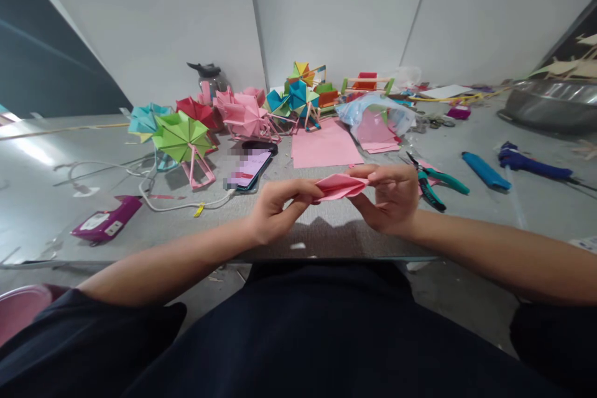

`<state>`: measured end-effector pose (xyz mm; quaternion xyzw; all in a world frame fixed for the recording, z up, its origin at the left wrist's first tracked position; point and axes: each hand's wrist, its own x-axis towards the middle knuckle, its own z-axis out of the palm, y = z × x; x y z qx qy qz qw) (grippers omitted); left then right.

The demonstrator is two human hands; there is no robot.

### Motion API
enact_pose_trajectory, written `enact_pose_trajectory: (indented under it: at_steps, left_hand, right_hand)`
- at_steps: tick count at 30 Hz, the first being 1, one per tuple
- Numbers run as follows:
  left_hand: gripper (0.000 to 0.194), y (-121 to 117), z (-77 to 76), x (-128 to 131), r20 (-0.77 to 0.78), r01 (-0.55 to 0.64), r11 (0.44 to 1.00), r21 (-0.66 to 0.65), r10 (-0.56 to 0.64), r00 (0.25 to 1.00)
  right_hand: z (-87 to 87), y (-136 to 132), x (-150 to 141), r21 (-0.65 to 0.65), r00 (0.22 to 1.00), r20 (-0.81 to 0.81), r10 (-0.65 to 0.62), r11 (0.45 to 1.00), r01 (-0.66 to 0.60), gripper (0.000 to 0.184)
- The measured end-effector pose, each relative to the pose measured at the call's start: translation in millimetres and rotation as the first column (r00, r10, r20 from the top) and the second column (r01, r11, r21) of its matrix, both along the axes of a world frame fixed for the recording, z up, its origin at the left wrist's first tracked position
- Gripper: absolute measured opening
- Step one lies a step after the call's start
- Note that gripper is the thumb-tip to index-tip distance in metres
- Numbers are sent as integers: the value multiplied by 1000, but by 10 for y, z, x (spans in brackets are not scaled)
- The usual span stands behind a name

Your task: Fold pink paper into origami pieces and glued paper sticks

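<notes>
A piece of folded pink paper (342,186) is held in the air above the front of the table, its layers partly spread. My left hand (285,205) pinches its left end between thumb and fingers. At the other end, my right hand (390,198) grips the paper between thumb and fingertips. Just behind the hands lies a stack of flat pink paper sheets (325,144). A phone (254,168) with its screen lit rests beyond my left hand. Pliers with teal and black handles (436,180) lie beside my right hand.
Folded paper umbrella shapes, including a green one (183,137) and a pink one (245,115), stand at the back left. A purple power strip (107,221) lies left with a white cable. A blue glue gun (534,161) and metal basin (555,106) are right. A plastic bag (375,113) sits behind.
</notes>
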<state>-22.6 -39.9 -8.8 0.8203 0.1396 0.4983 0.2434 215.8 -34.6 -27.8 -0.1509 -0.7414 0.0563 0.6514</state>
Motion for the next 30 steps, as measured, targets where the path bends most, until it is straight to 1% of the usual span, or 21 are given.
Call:
enact_pose_trajectory:
  at_steps: [3, 6, 8, 11, 15, 17, 20, 23, 26, 30]
  left_hand:
    - [17, 3, 5, 8, 32, -20, 997, -75, 22, 999]
    - [12, 23, 2, 15, 60, -4, 992, -128, 12, 998]
    - [9, 38, -13, 21, 80, 25, 985, -170, -12, 997]
    - [13, 55, -44, 31, 93, 60, 975, -216, -41, 995]
    - [13, 60, -61, 39, 86, 49, 977, -207, -32, 996]
    - [15, 56, -54, 40, 85, 41, 977, -208, -23, 996]
    - [20, 46, -36, 36, 80, 17, 969, -246, 3, 997]
    - [24, 37, -17, 28, 81, 3, 962, -273, 20, 996]
    - [26, 33, -4, 16, 79, -2, 963, -269, 24, 997]
    - [29, 46, -1, -5, 67, 31, 972, -232, -16, 998]
  right_hand:
    - [-17, 14, 21, 33, 1000, 26, 14, 999, -15, 36]
    - [-40, 4, 24, -9, 999, 40, 13, 1000, -12, 34]
    - [-49, -4, 18, -18, 998, 45, 53, 998, -52, 37]
    - [-41, -9, 4, 4, 994, 46, 102, 995, -103, 43]
    - [-17, 0, -2, 30, 992, 70, 110, 993, -112, 49]
    - [-15, 14, 8, 50, 992, 81, 94, 994, -98, 52]
    - [-13, 48, 39, 109, 992, 107, 71, 991, -82, 56]
    - [14, 70, 74, 170, 986, 145, 83, 980, -108, 59]
    - [69, 54, 92, 177, 985, 162, 53, 981, -82, 55]
    - [135, 12, 91, 183, 985, 174, 0, 983, -32, 50]
